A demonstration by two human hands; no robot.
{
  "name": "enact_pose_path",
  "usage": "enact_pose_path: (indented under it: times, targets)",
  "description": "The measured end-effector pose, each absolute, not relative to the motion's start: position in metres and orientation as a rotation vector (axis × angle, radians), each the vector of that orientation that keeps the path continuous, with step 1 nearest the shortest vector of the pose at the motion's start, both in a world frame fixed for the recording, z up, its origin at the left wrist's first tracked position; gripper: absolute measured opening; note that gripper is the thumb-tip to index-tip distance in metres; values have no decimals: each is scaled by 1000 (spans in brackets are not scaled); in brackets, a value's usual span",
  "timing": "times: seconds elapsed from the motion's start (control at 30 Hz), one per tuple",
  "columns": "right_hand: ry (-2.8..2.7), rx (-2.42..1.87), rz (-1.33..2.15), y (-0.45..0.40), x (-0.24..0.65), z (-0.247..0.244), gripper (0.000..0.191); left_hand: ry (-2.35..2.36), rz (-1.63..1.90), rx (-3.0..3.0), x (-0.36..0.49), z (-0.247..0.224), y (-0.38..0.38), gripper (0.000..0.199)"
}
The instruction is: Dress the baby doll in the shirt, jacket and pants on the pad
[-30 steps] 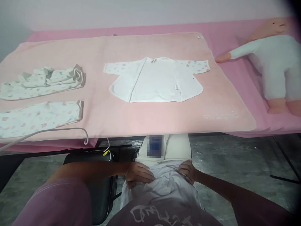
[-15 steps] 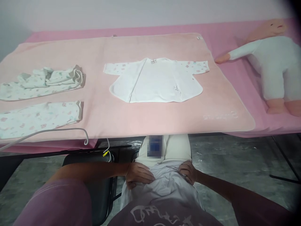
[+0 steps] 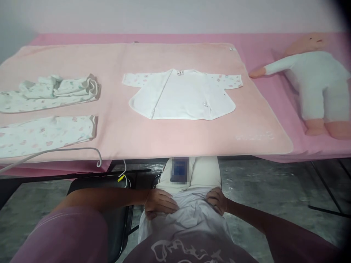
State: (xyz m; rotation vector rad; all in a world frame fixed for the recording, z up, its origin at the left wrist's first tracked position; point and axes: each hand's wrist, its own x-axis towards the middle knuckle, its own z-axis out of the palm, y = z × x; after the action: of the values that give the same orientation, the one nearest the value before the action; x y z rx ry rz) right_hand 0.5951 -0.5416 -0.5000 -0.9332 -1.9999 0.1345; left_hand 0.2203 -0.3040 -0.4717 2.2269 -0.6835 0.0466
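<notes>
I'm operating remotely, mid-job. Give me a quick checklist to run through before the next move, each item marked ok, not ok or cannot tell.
1. Hands off the laid-out garments: ok; left hand and right hand rest on the person's white clothing.
2. White cloth baby top spread out: ok; its printed sleeves extend sideways on the pale pink cloth blanket.
3. Green-printed white cloth garment lying smooth: not ok; its upper layer is bunched.
4. Pink-printed white cloth garment fully in view: not ok; the picture's left edge cuts it off.
5. Curved off-white cable clear of that garment: cannot tell; it runs close along the lower edge.
6. White-bodied doll clear of the top: ok; it lies apart, to the right.
</notes>
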Motion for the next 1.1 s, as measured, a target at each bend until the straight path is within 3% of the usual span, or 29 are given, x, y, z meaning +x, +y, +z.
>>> enact_pose_path:
  times: [0.43, 0.57, 0.73, 1.0, 1.1]
  targets:
    - [-1979, -930, 81, -540, 593, -502, 34, -750, 154, 2266, 222, -474, -302, 80]
    - [-1977, -939, 52, -538, 598, -498, 42, -672, -7, 2248, 225, -468, -302, 78]
    - [-2005, -932, 9, -535, 601, -494, 52, -673, 80, 2216, 225, -466, -302, 79]
    - [-1969, -922, 63, -537, 591, -498, 34, -636, -1, 2172, 221, -473, -303, 87]
    - [-1981, -929, 89, -538, 592, -498, 31, -654, -2, 2190, 221, -475, -304, 81]
